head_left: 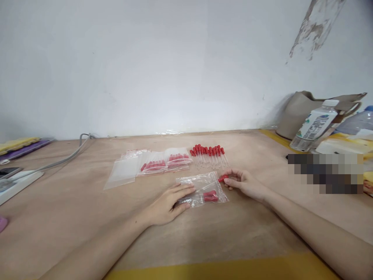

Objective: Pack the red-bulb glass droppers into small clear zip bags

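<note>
A clear zip bag (189, 200) lies flat on the table before me, with red rubber bulbs (210, 196) of droppers inside. My left hand (171, 203) rests on the bag's left part, fingers stretched out and thumb apart. At the bag's right end, my right hand (240, 183) pinches a dropper by its red bulb (223, 178). That dropper's clear tube points left, at the bag's mouth; how deep it sits inside is hard to tell. Behind the right hand lies a row of loose droppers (208, 151) with red bulbs pointing away from me.
Filled bags (154, 165) and flat clear bags (121, 174) lie at centre left. A plastic bottle (316, 124) and a beige bag (294, 112) stand at the right back. A grey cable (67, 158) and a phone (10, 172) lie at the left.
</note>
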A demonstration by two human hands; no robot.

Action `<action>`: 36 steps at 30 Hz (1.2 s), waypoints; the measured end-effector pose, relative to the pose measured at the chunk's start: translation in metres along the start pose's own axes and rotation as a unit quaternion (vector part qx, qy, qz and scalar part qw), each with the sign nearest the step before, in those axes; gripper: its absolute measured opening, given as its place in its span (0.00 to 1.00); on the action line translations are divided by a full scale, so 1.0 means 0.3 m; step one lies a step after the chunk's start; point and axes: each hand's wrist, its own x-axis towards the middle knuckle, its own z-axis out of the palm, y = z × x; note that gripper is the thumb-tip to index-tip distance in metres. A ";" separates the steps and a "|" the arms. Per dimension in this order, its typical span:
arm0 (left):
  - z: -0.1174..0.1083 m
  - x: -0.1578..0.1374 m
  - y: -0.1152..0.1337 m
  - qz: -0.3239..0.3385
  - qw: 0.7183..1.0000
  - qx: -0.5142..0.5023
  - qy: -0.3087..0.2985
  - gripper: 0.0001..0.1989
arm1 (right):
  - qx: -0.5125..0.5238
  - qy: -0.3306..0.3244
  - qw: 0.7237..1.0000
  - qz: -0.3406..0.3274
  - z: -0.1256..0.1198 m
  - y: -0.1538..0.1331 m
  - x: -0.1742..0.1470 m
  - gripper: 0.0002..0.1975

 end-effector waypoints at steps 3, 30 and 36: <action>-0.001 0.001 0.001 0.003 1.000 0.001 0.001 0.21 | -0.134 -0.030 0.989 -0.046 -0.020 -0.010 -0.003 0.13; 0.002 0.000 -0.005 0.002 1.000 0.008 0.003 0.20 | -0.246 0.387 0.887 -0.049 -0.134 0.078 0.253 0.13; 0.003 0.001 -0.002 -0.003 1.000 0.012 0.000 0.20 | -0.298 0.368 0.881 -0.003 -0.168 0.058 0.340 0.16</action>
